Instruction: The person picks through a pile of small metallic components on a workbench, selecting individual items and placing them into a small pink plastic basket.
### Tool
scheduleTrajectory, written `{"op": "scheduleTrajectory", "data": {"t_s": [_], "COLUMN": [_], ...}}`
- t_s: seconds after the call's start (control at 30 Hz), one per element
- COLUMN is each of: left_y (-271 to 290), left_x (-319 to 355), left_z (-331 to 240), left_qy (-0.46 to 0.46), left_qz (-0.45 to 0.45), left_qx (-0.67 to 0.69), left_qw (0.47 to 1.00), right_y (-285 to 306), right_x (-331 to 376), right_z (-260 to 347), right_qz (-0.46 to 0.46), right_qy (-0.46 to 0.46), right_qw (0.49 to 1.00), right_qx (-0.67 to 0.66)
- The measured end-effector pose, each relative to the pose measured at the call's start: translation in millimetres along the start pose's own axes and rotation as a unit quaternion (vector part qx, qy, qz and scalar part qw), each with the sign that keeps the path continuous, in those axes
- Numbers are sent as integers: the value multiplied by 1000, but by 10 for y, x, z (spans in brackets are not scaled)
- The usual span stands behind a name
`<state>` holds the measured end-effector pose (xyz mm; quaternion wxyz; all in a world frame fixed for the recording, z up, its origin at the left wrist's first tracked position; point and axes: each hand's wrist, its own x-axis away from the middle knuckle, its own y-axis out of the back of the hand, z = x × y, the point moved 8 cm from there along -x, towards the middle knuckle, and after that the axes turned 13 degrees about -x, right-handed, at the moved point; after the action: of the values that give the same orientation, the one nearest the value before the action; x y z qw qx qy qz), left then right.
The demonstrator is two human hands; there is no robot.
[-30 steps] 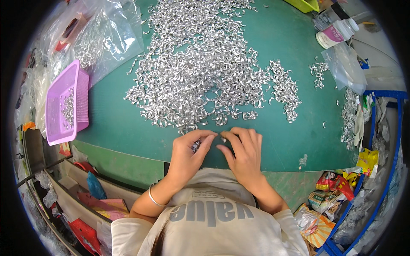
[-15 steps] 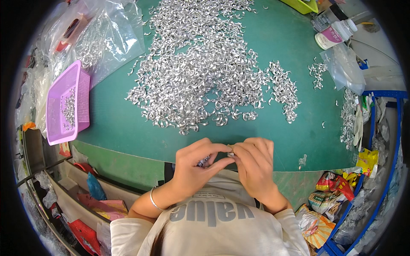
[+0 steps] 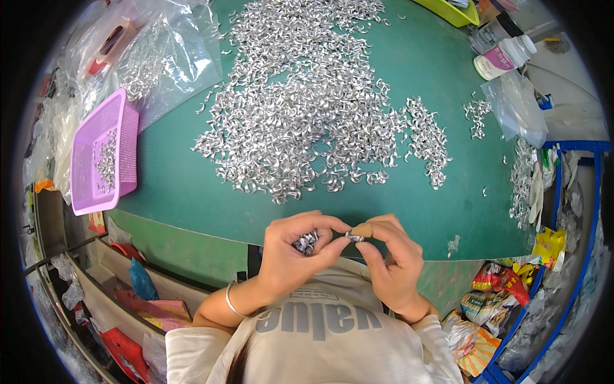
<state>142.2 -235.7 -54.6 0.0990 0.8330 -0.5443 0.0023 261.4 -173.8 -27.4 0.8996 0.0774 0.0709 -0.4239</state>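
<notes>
Over the near edge of the green table [image 3: 173, 211], my two hands meet fingertip to fingertip. Between them is a small curved silvery metal piece [image 3: 354, 237]. My left hand [image 3: 291, 246] pinches one end of it and cups several more shiny metal pieces [image 3: 306, 242] in its palm. My right hand [image 3: 393, 256] grips the other end between thumb and index finger, which seems to wear a tan fingertip cover. Just beyond my hands spreads a large pile of the same curved metal pieces [image 3: 300, 128], with a smaller heap [image 3: 427, 141] on its right.
A purple basket [image 3: 131, 153] with some pieces stands at the left, beside clear plastic bags [image 3: 173, 57]. Far right are a white bottle [image 3: 505, 57], a plastic bag [image 3: 521, 109] and a blue metal frame [image 3: 598, 192]. A yellow-green tray [image 3: 457, 14] sits at the back.
My right hand's fingers have opened out and shifted slightly right, exposing the metal piece between the hands. My left palm has turned so that its cupped pieces show more.
</notes>
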Motion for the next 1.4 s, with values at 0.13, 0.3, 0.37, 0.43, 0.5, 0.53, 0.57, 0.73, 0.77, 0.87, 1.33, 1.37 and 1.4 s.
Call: {"op": "scheduleTrajectory", "data": {"t_s": [0.13, 0.3, 0.37, 0.43, 0.5, 0.53, 0.57, 0.73, 0.77, 0.87, 1.33, 1.37, 1.4], "left_y": [25, 27, 29, 38, 43, 44, 46, 45, 44, 48, 3130, 3274, 3363], "left_x": [26, 38, 43, 44, 50, 53, 56, 64, 65, 72, 501, 501, 507], "left_z": [-57, -118, -128, -153, -171, -178, -187, -207, -207, -205, 35, 41, 46], "left_qy": [-34, -55, -59, -67, -74, -77, -80, -87, -86, -81, 29, 18, 6], "left_qz": [-12, -15, -15, -10, -9, -9, -8, -7, -7, -6, -588, -582, -576], "left_qx": [-21, -29, -31, -42, -45, -47, -49, -48, -49, -48, -309, -331, -353], "left_qw": [999, 998, 998, 997, 996, 996, 996, 995, 995, 996, 747, 742, 737], "right_y": [-11, -11, -5, 6, 16, 21, 26, 30, 32, 32, 363, 368, 367], "right_x": [69, 86, 76, 73, 70, 68, 65, 65, 67, 71, -161, -168, -173], "right_z": [-179, -195, -160, -137, -110, -98, -81, -58, -55, -55, -369, -364, -359], "right_qz": [-17, -28, -29, -33, -36, -36, -37, -32, -34, -33, -12, -10, -8], "right_qy": [-110, -125, -103, -81, -58, -47, -35, -22, -18, -19, -71, -70, -69], "right_qw": [981, 971, 978, 985, 989, 991, 993, 995, 995, 995, 991, 990, 989], "right_qx": [-156, -201, -179, -151, -128, -119, -111, -96, -96, -95, 109, 119, 128]}}
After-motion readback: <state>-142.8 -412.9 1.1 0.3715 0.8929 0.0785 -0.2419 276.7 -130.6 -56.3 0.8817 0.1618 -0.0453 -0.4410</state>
